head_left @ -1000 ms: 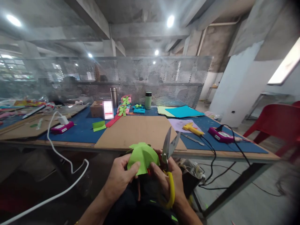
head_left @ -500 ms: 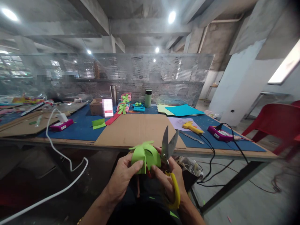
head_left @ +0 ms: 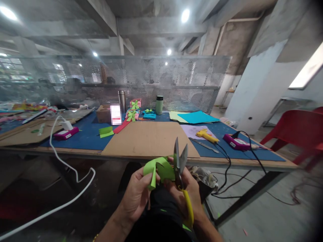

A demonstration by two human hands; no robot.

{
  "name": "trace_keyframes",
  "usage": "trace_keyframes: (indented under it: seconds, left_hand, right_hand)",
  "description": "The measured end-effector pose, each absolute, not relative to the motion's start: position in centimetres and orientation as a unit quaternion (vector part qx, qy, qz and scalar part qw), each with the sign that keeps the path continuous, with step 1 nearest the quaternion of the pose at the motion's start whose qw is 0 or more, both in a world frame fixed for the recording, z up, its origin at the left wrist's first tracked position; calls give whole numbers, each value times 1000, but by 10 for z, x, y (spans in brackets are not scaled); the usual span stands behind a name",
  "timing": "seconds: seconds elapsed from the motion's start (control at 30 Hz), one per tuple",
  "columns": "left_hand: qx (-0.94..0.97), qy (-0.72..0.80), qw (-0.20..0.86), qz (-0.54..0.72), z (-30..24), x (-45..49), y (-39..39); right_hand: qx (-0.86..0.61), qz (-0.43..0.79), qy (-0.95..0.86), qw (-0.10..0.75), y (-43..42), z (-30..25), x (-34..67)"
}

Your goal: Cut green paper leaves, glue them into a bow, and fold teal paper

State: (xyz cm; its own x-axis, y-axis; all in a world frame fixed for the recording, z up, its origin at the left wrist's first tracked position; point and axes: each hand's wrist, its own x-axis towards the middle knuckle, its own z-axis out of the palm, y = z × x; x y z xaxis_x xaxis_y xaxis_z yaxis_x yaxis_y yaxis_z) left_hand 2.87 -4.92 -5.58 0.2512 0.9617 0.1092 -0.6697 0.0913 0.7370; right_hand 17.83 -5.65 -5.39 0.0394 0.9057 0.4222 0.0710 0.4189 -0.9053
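Observation:
A piece of bright green paper (head_left: 158, 168), cut into curling strips, is held up in front of the table's near edge. My left hand (head_left: 137, 188) pinches one strip between thumb and fingers. Yellow-handled scissors (head_left: 179, 161) rest in my right hand (head_left: 188, 188), blades upward and a little apart. The fingers of that same hand also grip the paper's right side; part of them is hidden behind paper and scissors.
Brown cardboard (head_left: 151, 137) covers the table's middle. To its right lie a yellow glue gun (head_left: 207, 136), tweezers (head_left: 205, 145) and a purple power strip (head_left: 237, 143). Coloured sheets (head_left: 199, 117), a green bottle (head_left: 159, 106) and bow-topped paper pieces (head_left: 132, 115) stand behind. A white cable (head_left: 75, 198) hangs left.
My left hand has shifted its grip on the green paper, and one strip now curls down from its fingers. The scissors have turned slightly in my right hand, their blades somewhat closer together.

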Motion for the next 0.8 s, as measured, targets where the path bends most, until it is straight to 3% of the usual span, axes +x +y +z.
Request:
trace_keyframes:
  seconds: [0.2, 0.5, 0.8]
  left_hand:
    - [343, 227, 698, 587, -54, 24, -50]
    - [407, 348, 572, 622, -58, 18, -44]
    - [437, 363, 563, 600, -59, 27, -43]
  right_hand:
    - [-440, 321, -595, 591, -59, -51, 179]
    - [-542, 253, -574, 559, -57, -85, 253]
    - [-589, 234, -566, 528, -75, -107, 322]
